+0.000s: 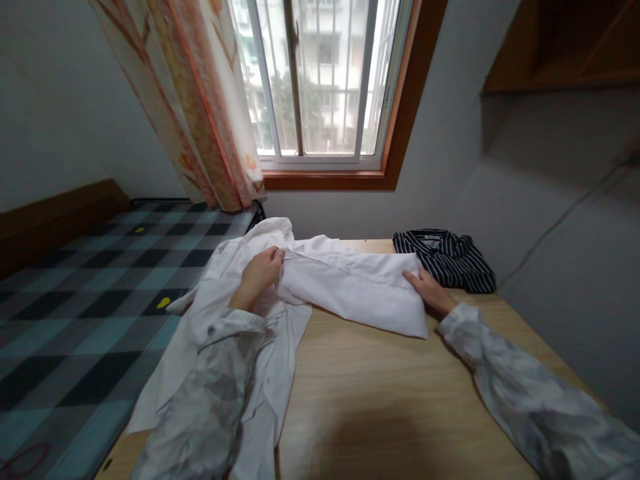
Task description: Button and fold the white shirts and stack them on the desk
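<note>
A white shirt (350, 287) lies across the wooden table (350, 400), one part stretched flat toward the right and the rest bunched at the left, hanging toward the near edge. My left hand (263, 270) pinches the cloth where the flat part meets the bunched part. At the right end of that flat part, my right hand (427, 287) grips the edge, thumb on top and the other fingers mostly hidden. Just behind my right hand sits a folded black shirt with white stripes (450, 260).
A bed with a checked cover (75, 320) adjoins the table on the left. Beyond the table are a window (325, 87) and a patterned curtain (200, 100). A wooden shelf (565, 73) hangs at upper right, with a cable (560, 223) along the wall.
</note>
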`<state>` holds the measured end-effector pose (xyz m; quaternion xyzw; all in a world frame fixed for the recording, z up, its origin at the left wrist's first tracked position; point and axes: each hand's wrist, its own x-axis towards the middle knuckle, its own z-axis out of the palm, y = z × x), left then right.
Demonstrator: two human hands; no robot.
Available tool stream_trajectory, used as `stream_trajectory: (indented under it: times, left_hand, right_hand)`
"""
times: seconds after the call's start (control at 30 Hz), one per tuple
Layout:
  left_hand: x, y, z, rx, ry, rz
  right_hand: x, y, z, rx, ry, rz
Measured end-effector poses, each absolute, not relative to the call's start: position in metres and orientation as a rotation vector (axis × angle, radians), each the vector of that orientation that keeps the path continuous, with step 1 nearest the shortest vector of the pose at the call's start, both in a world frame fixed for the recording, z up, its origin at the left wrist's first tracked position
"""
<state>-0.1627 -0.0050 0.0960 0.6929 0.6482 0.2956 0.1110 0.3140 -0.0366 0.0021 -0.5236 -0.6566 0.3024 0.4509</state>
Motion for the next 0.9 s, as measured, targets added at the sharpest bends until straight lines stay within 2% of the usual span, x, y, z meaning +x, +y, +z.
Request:
stream_trajectory:
  times: [0.13, 0.27, 0.37, 0.5, 0.63, 0.7, 0.8, 0.9]
  left_hand:
    - [-0.169, -0.004, 0.096, 2.013, 1.939, 0.905]
    - [-0.171, -0.005, 0.096, 1.982, 1.953, 0.958]
    - [-0.170, -0.005, 0.095, 1.969, 1.953, 0.932]
    - [-0.172, -0.003, 0.094, 1.977, 1.936, 0.945]
    - [-0.171, -0.002, 0.097, 2.027, 1.861, 0.914]
    - [-0.165, -0.004, 0.099, 2.080, 1.798, 0.872]
    - [-0.150, -0.011, 0.099, 2.152, 1.705, 0.822]
    - [-0.137, -0.020, 0.092, 2.198, 1.502, 0.785]
  right_hand:
    - [0.325, -0.055, -0.020, -1.206, -1.871, 0.635]
    - [0.353, -0.070, -0.018, -1.033, -2.260, 0.502]
    - [0.362, -0.076, -0.012, -1.078, -2.338, 0.427]
    - [0.354, -0.078, -0.004, -1.221, -2.148, 0.435]
    - [0.359, -0.072, 0.022, -1.369, -1.628, 0.457]
    - [0.375, -0.067, 0.046, -1.389, -1.369, 0.298]
    - [0.413, -0.063, 0.082, -1.426, -1.214, -0.121]
    - [0.454, -0.067, 0.100, -1.628, -1.478, -0.266]
